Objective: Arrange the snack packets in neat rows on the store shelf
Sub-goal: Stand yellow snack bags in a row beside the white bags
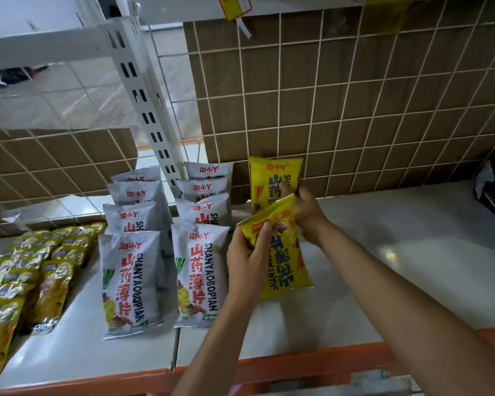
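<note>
Forearms (406,304) reach over the orange lip of the shelf (297,364), and just right of the two rows of silver yam-chip packets (200,267) the left hand (249,252) grips a tilted yellow packet (286,264) by its top near their front, the right hand (306,210) pinching an upright yellow packet (269,178) beside their back.

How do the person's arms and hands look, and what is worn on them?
Both are bare. The left hand and right hand carry no gloves, and I see no rings. The left forearm and right forearm show no sleeve, watch or bracelet up to the picture's edge. A small pink patch beside the left elbow may be clothing; I cannot tell.
</note>
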